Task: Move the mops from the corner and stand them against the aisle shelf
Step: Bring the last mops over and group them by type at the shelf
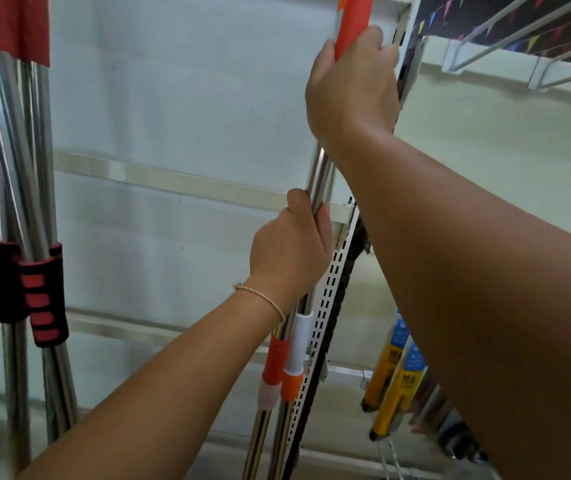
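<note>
Two bare arms reach forward and up. The left hand (291, 251), with a thin string bracelet on its wrist, is curled tight around two shiny metal mop poles with orange and white sleeves (318, 181). The right hand (351, 88) is higher up and grips the orange top part of the same poles. The poles stand almost straight up, long way top to bottom, and tip a little to the right at the top. Their lower ends go down out of sight, so the mop heads cannot be seen.

Just behind the poles is the white metal shelf post with rows of little slots (327, 306). The poles are right in front of it, but I cannot tell if they touch it.

Off to the left, well apart, another bunch of shiny metal poles with black and red foam grips (31, 278) stands up against the pale wall panel (173, 98). To the right, some yellow and blue packets (395, 368) hang lower down. High on the right are white wire racks (505, 36).
</note>
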Demonstrator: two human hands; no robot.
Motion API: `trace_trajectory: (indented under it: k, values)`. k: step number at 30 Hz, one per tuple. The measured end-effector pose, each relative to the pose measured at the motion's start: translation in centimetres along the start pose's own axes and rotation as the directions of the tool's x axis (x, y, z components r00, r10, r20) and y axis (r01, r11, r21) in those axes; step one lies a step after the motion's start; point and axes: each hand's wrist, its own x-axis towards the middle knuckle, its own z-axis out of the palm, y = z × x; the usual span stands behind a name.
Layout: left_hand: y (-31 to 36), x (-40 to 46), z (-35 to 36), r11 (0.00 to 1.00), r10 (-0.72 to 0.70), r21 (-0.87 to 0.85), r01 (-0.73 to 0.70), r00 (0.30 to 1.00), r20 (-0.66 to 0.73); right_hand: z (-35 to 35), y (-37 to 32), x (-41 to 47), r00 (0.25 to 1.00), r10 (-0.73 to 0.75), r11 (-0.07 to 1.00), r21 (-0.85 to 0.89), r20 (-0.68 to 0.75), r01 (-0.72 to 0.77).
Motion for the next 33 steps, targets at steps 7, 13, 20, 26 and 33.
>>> trace_trajectory:
  k: [7,13,20,26,33]
  values:
    - [0.0,-0.1,-0.7,0.998,-0.013,-0.054,0.019,0.993,0.115,0.6,-0.1,-2.3,0.999,0.053,0.995,-0.085,0.006,-0.052]
    - [-1.3,-2.3,-0.8,0.988,0.010,-0.151,0.026,0.972,0.234,0.3,0.4,-4.9,0.991,0.113,0.990,-0.086,0.065,-0.107]
    - [-3.6,-5.2,-0.3,0.978,0.055,-0.210,0.019,0.939,0.340,-0.2,0.4,-8.3,0.980,0.171,0.982,-0.101,0.106,-0.160]
    - [-7.2,-12.6,0.7,0.986,0.012,-0.139,0.096,0.780,0.625,0.7,1.8,-14.1,0.958,0.219,0.970,-0.145,0.183,-0.194]
    - [-11.1,-19.3,1.7,0.994,0.042,-0.097,0.048,0.652,0.757,2.0,4.1,-21.5,0.911,0.280,0.954,-0.196,0.302,-0.228]
